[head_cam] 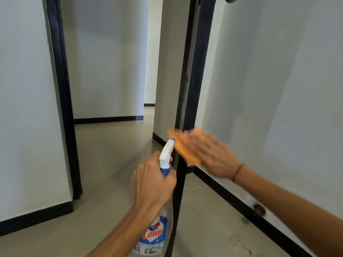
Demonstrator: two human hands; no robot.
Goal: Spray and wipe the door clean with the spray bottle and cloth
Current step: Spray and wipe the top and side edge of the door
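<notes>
Door (187, 86) edge-on; cloth (182, 145) blurred under R hand (209, 156).

White walls (278, 71) with black skirting (108, 120) are flanking a corridor; beige floor tiles (104, 156) are running through the black-framed opening (63, 93). Pale debris flecks (230, 238) are lying near a round doorstop (259, 209).
</notes>
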